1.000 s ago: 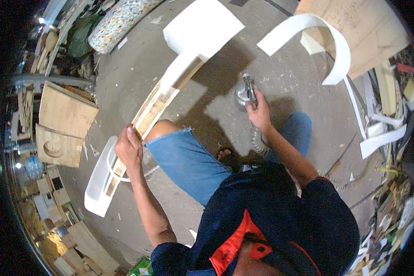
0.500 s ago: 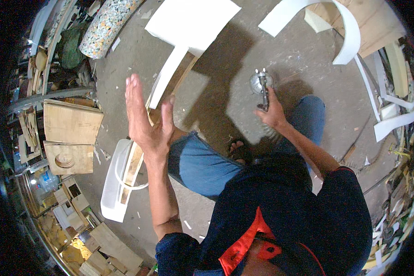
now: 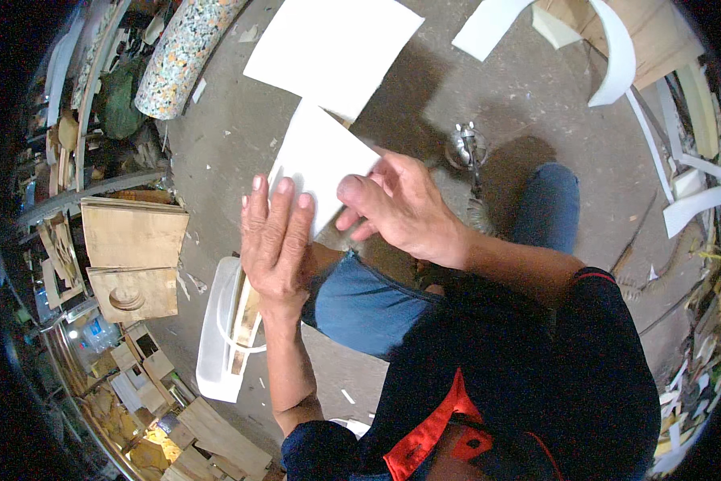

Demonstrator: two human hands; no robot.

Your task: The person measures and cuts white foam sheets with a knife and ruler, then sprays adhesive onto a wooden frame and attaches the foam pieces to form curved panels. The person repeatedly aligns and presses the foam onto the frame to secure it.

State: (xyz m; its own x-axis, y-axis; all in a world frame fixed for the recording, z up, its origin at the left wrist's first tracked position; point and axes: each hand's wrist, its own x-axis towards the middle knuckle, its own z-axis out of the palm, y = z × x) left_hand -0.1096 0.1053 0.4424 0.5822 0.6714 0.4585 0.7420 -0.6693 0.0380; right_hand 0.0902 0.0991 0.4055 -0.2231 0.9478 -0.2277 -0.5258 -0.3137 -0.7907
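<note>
My left hand (image 3: 276, 248) lies with fingers stretched out on a white foam piece (image 3: 312, 148), pressing it over a long wooden part. At that piece's right edge is my right hand (image 3: 420, 212), thumb over the foam and fingers curled below; the grip is partly hidden. Just beyond spreads a larger white sheet (image 3: 336, 48). A spray gun with a round silver cup (image 3: 466, 148) stands on the floor to the right, its hose running toward me. Beside my left forearm is a translucent white curved part (image 3: 218, 337) along the wood (image 3: 248, 321).
Plywood pieces (image 3: 132, 232), one with a round hole, stand at the left. A speckled foam roll (image 3: 185, 60) lies at the far left. White curved strips (image 3: 617, 60) and a board (image 3: 657, 40) are far right. Scraps heap along the right edge.
My right hand has let go of the spray gun and come left to the foam. My left hand has lowered onto the foam, whose near strip now shows as a wider flap.
</note>
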